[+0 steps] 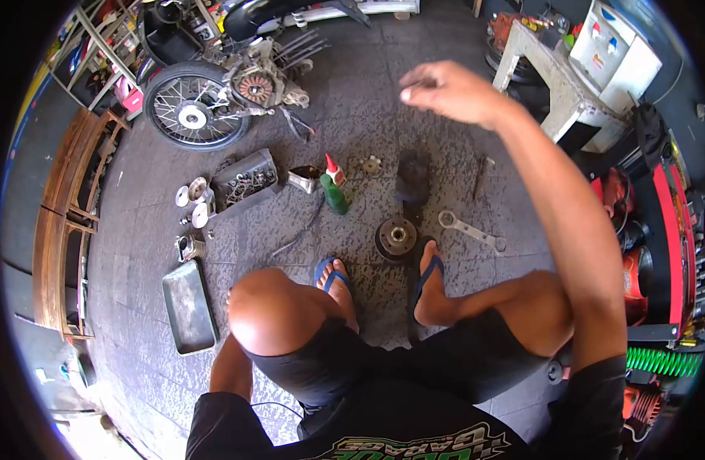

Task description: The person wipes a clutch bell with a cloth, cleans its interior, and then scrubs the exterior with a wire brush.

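My right hand is raised over the floor at upper right, fingers partly bent and dark with grime, thumb apart, nothing visible in it. My left hand is mostly hidden behind my left knee; at most a sliver of fingers shows at its edge. Between my sandalled feet lies a round dark flywheel with a metal hub. A black cloth-like piece is just beyond it. To its right rests a large double-ended ring spanner. A green bottle and a white bottle with red cap stand left of these.
A grey tray of bolts, a shallow tray and metal parts lie at left. Farther back are a spoked wheel and an engine with exposed stator. A white-grey stand and red tool cabinet are at right.
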The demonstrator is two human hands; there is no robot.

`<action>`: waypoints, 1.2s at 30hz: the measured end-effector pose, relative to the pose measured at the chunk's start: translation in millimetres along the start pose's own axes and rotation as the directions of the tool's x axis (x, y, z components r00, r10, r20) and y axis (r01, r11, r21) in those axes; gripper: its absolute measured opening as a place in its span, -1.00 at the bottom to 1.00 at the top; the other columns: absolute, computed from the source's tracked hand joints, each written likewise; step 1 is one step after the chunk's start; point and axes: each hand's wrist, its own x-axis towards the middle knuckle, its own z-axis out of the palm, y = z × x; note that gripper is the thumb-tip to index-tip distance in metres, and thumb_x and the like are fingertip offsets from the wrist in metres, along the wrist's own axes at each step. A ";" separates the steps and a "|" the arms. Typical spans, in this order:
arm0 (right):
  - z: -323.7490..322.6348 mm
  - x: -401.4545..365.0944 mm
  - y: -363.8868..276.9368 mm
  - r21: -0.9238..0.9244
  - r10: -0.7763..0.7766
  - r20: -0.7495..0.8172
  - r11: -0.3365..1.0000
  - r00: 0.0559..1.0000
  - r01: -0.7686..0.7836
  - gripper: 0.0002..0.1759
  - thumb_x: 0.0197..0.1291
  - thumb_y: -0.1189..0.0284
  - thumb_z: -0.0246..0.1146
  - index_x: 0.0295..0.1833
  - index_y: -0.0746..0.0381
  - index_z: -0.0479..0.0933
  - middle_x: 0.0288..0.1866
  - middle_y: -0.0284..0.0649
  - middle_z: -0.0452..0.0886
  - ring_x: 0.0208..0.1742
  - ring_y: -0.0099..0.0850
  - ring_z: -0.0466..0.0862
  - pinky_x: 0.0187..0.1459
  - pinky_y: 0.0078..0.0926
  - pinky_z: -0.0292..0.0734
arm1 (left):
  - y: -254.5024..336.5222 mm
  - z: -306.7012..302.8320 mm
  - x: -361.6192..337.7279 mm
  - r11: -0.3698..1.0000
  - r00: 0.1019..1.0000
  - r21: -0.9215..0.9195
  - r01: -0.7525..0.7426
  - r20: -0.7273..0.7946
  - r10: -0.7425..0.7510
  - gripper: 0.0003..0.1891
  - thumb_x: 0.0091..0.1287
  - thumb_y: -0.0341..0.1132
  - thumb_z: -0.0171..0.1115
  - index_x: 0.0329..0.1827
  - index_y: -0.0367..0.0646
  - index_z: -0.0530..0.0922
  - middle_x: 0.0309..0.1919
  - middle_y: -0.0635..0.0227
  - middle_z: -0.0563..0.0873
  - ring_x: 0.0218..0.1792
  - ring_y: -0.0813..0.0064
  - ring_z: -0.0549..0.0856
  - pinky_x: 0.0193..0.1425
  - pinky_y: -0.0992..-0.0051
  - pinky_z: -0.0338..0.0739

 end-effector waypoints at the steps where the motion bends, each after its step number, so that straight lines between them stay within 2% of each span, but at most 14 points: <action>1: -7.1 -6.5 6.8 0.011 0.057 -0.008 0.998 0.998 -0.056 -0.44 0.36 0.18 0.32 0.31 0.34 0.53 0.06 -0.16 0.72 0.04 -0.43 0.69 0.07 -0.45 0.58 | -6.8 -3.9 -0.4 1.000 0.999 -0.006 -0.023 0.039 0.024 -0.49 0.28 0.11 0.29 0.00 -0.17 0.72 -0.07 -0.11 0.76 0.01 -0.05 0.75 0.11 0.09 0.60; 4: -13.4 -12.7 33.7 0.033 0.123 -0.009 0.992 0.992 -0.123 -0.46 0.38 0.15 0.30 0.31 0.29 0.54 0.04 -0.25 0.70 -0.01 -0.48 0.67 0.00 -0.51 0.58 | 16.8 -42.4 30.9 0.975 0.959 -0.019 -0.223 0.176 0.223 -0.53 0.32 0.07 0.28 -0.05 -0.21 0.73 -0.13 -0.08 0.78 -0.04 0.00 0.77 0.08 0.15 0.61; 7: 0.7 -7.6 65.3 0.110 0.245 -0.023 0.964 0.969 -0.241 -0.51 0.39 0.16 0.29 0.28 0.23 0.57 0.01 -0.27 0.70 -0.06 -0.49 0.67 -0.03 -0.49 0.58 | 135.4 -104.1 15.3 0.892 0.828 0.048 -0.450 0.398 0.396 -0.55 0.37 0.02 0.28 -0.11 -0.28 0.74 -0.29 -0.01 0.80 -0.15 0.18 0.80 0.02 0.24 0.63; 9: 20.9 -4.5 84.9 0.130 0.254 0.042 0.957 0.966 -0.258 -0.53 0.39 0.18 0.30 0.26 0.25 0.58 -0.02 -0.27 0.71 -0.09 -0.49 0.68 -0.03 -0.49 0.58 | 193.7 -109.6 16.0 0.849 0.484 -0.214 -0.482 0.743 0.462 -0.43 0.41 0.14 0.23 -0.03 -0.31 0.74 -0.17 0.12 0.82 -0.13 0.29 0.78 0.06 0.27 0.63; 11: 43.5 -3.9 106.9 0.136 0.227 0.106 0.961 0.968 -0.240 -0.58 0.39 0.23 0.30 0.20 0.29 0.60 -0.11 -0.27 0.72 -0.15 -0.49 0.68 -0.04 -0.47 0.60 | 254.9 -99.2 -9.6 0.791 0.249 -0.115 -0.600 0.913 0.322 -0.29 0.44 0.28 0.10 0.04 -0.32 0.72 -0.08 0.09 0.79 -0.06 0.26 0.76 0.14 0.28 0.62; 14: 84.0 -13.7 143.2 0.085 0.126 0.149 0.987 0.981 -0.140 -0.54 0.28 0.24 0.37 0.14 0.36 0.62 -0.06 -0.04 0.75 -0.01 -0.30 0.73 0.08 -0.35 0.60 | 300.7 -19.1 -24.5 0.712 0.058 -0.026 -0.702 0.994 0.093 -0.11 0.43 0.49 -0.18 0.16 -0.23 0.69 -0.01 0.01 0.77 0.05 0.18 0.72 0.26 0.18 0.53; 15: 97.8 -17.5 157.7 0.087 0.146 0.166 0.983 0.975 -0.162 -0.53 0.26 0.24 0.38 0.14 0.36 0.63 -0.07 -0.02 0.75 -0.03 -0.29 0.74 0.06 -0.33 0.60 | 318.2 5.9 -38.9 0.611 0.149 0.007 -0.792 0.972 0.183 -0.14 0.46 0.46 -0.20 0.13 -0.20 0.70 0.02 -0.07 0.75 0.09 0.03 0.71 0.27 0.12 0.51; 17: 120.9 -29.1 174.4 0.126 0.235 0.187 0.957 0.954 -0.260 -0.53 0.23 0.23 0.38 0.11 0.36 0.63 -0.10 0.02 0.75 -0.06 -0.25 0.75 0.01 -0.29 0.61 | 325.4 97.5 -40.1 0.671 0.286 -0.039 -0.741 0.885 0.367 -0.17 0.50 0.38 -0.22 0.05 -0.30 0.69 0.02 -0.16 0.73 0.13 -0.09 0.69 0.29 0.08 0.49; 18: 132.4 -36.0 177.1 0.163 0.300 0.197 0.929 0.933 -0.333 -0.54 0.22 0.23 0.38 0.09 0.36 0.63 -0.12 0.03 0.75 -0.07 -0.22 0.76 -0.02 -0.26 0.61 | 302.0 180.5 -25.8 0.608 0.412 -0.018 -0.794 0.719 0.559 -0.18 0.51 0.34 -0.22 0.05 -0.32 0.68 0.05 -0.18 0.72 0.16 -0.11 0.67 0.30 0.07 0.48; 20: 168.6 -52.0 205.9 0.065 0.275 0.160 0.955 0.948 -0.288 -0.57 0.19 0.26 0.39 0.04 0.37 0.63 -0.15 0.03 0.75 -0.11 -0.12 0.76 -0.04 -0.23 0.62 | 304.1 248.1 -23.1 0.551 0.483 0.018 -0.834 0.505 0.715 -0.20 0.52 0.31 -0.23 0.04 -0.35 0.67 0.07 -0.20 0.71 0.18 -0.14 0.66 0.32 0.05 0.48; 22: 192.4 -63.7 212.2 0.035 0.347 0.227 0.931 0.910 -0.364 -0.58 0.17 0.26 0.40 0.00 0.38 0.63 -0.16 0.03 0.74 -0.11 -0.09 0.75 -0.04 -0.20 0.62 | 336.9 233.0 -44.6 0.900 0.764 0.004 -0.435 0.531 0.367 -0.19 0.52 0.31 -0.24 0.11 -0.34 0.66 0.14 -0.19 0.68 0.24 -0.15 0.63 0.33 0.04 0.48; 24: 217.2 -76.2 213.1 -0.002 0.416 0.308 0.900 0.856 -0.437 -0.58 0.15 0.26 0.41 -0.03 0.38 0.62 -0.18 0.02 0.74 -0.10 -0.05 0.75 -0.03 -0.17 0.62 | 347.7 223.7 -50.6 0.944 0.751 -0.017 -0.330 0.601 0.273 -0.18 0.51 0.34 -0.25 0.16 -0.31 0.65 0.19 -0.19 0.65 0.24 -0.18 0.62 0.33 0.03 0.50; 29: 262.0 -76.2 220.9 -0.288 0.446 0.254 0.882 0.858 -0.374 -0.47 0.10 0.11 0.47 -0.02 0.33 0.59 -0.09 0.05 0.70 -0.07 0.07 0.74 -0.04 -0.10 0.65 | 361.6 216.1 -49.6 0.897 0.708 0.055 -0.439 0.636 0.307 -0.26 0.54 0.25 -0.20 0.12 -0.30 0.67 0.10 -0.14 0.71 0.18 -0.12 0.69 0.29 0.09 0.56; 36: 272.4 -53.5 193.6 -0.448 0.607 0.243 0.762 0.757 -0.467 -0.29 0.03 -0.11 0.49 -0.09 0.36 0.54 -0.10 0.06 0.68 -0.12 0.02 0.78 -0.16 -0.09 0.70 | 352.6 225.1 -45.2 0.917 0.695 -0.031 -0.397 0.643 0.322 -0.40 0.52 0.09 -0.08 -0.03 -0.34 0.70 -0.05 -0.20 0.74 0.02 -0.18 0.74 0.20 0.05 0.61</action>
